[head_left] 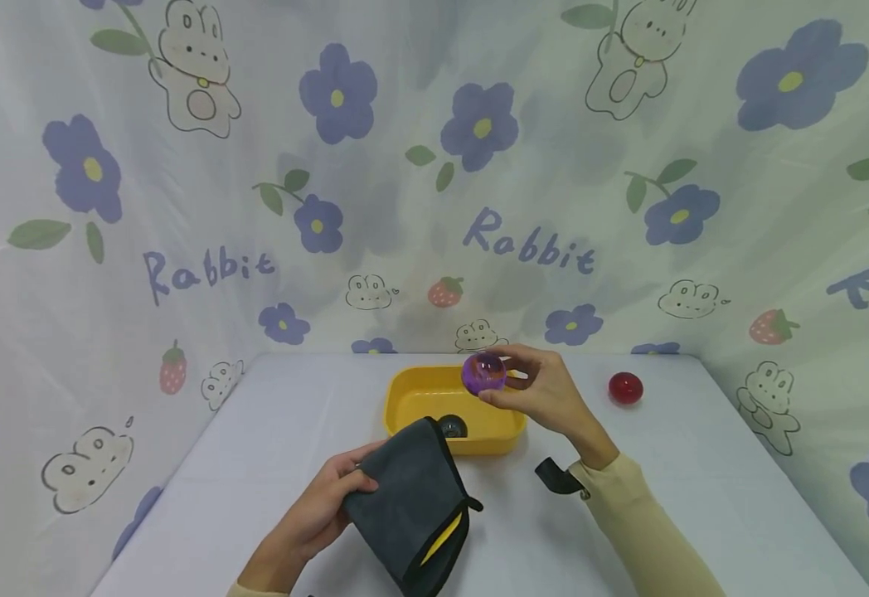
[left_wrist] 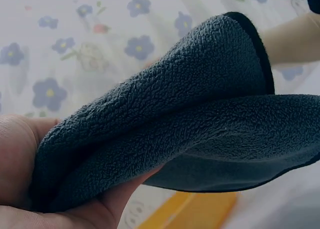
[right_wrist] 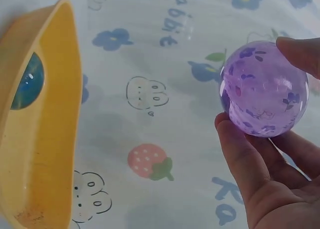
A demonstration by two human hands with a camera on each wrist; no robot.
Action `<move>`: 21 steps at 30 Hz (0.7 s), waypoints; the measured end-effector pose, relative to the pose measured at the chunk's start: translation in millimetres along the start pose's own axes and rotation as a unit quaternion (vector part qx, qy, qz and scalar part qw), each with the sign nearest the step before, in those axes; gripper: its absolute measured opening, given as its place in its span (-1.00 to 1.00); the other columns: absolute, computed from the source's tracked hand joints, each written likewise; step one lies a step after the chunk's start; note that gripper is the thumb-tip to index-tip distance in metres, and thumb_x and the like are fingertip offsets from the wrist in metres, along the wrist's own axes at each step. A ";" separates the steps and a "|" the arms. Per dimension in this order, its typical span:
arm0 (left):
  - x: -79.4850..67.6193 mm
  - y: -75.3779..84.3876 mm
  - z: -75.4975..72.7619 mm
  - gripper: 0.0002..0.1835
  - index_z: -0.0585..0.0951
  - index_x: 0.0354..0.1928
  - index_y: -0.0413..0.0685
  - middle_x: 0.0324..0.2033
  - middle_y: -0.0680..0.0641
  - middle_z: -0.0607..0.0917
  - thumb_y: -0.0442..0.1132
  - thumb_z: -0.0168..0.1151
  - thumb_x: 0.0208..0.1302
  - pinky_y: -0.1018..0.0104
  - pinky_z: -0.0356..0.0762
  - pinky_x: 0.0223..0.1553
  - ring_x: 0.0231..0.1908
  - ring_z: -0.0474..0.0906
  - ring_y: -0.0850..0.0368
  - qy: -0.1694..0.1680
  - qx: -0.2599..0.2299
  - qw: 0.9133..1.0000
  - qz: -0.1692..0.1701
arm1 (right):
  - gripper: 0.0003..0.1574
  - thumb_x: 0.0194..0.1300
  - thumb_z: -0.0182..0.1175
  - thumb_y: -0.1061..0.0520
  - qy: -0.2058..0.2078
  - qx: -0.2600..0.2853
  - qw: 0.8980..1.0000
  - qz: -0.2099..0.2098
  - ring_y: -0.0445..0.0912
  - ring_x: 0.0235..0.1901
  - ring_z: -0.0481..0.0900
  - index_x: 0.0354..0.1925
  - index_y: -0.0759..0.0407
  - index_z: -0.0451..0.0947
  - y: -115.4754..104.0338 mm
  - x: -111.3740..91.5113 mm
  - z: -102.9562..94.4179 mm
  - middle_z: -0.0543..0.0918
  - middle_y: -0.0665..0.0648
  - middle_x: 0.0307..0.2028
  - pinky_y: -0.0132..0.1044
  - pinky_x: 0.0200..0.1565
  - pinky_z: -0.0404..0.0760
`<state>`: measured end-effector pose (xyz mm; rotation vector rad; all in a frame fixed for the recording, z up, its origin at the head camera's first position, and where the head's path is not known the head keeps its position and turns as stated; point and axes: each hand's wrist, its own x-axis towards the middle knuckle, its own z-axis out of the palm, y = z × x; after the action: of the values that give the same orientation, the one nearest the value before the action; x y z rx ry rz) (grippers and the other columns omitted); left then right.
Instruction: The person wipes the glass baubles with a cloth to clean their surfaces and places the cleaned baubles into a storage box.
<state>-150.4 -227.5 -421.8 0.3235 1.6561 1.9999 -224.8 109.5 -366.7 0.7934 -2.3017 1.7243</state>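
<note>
A clear purple ball (head_left: pixel 483 374) is pinched between the thumb and fingers of my right hand (head_left: pixel 542 390), above the back of a yellow plastic tub (head_left: pixel 405 384). In the right wrist view the ball (right_wrist: pixel 265 89) is see-through. My left hand (head_left: pixel 330 497) grips a folded dark grey fleecy cloth (head_left: pixel 408 489) with black edging, in front of the tub; a yellow strip shows in its lower fold. The left wrist view shows the plush surface of the cloth (left_wrist: pixel 165 94) bunched between thumb and fingers. Inside the tub lies a blue-green ball (right_wrist: pixel 30 84), partly covered by the cloth in the head view.
To the right of the tub, a shiny red ball (head_left: pixel 625 388) sits on the white table (head_left: pixel 278 431). A black strap end (head_left: pixel 558 477) sticks out beside the right sleeve (head_left: pixel 639 514). A curtain (head_left: pixel 405 207) with rabbits and flowers hangs behind the table.
</note>
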 end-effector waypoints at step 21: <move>-1.3 -43.1 -41.0 -0.26 0.17 0.53 -0.46 0.42 -0.06 0.51 -0.36 0.06 0.34 0.37 0.61 0.14 0.20 0.61 0.29 0.039 0.010 0.997 -0.061 | -0.35 0.11 0.51 0.26 0.002 0.051 0.998 0.023 0.17 0.07 0.73 0.21 0.22 0.63 19.8 19.8 31.7 0.69 0.31 0.14 -0.23 0.05 0.73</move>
<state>-159.3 -257.5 -472.4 0.1503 1.7018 1.9290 -245.6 77.7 -385.2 0.7585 -2.2626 1.8751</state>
